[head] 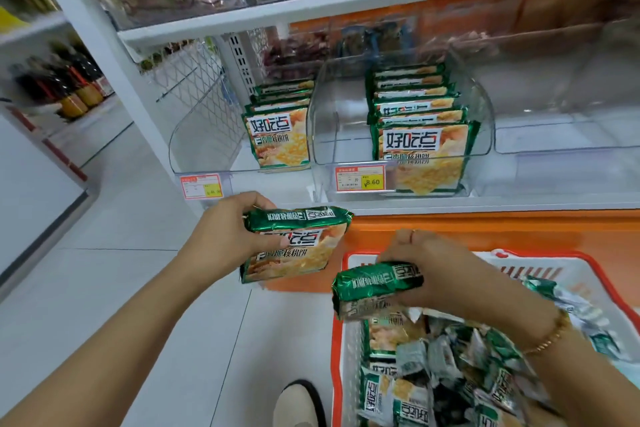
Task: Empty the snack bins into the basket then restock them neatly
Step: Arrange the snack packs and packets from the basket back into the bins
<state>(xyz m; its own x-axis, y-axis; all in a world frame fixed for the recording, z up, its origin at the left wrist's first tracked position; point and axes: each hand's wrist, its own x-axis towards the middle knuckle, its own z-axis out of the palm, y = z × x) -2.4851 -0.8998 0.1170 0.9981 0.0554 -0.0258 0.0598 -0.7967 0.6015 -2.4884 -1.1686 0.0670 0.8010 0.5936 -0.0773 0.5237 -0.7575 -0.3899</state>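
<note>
Head view recorded the left hand (225, 229), fingers curled round one green biscuit packet (294, 246), held face-up below the left bin (194, 149), judged ready for adding to that bin's short row (280, 128). The right hand (433, 270) gripped a second packet (375, 288) from above, just over the basket (336, 340), where loose packets (450, 374) lay heaped; the middle bin (332, 121) held a fuller upright row (420, 135), faces forward, so restocking appeared under way with much stock left to shelve
</note>
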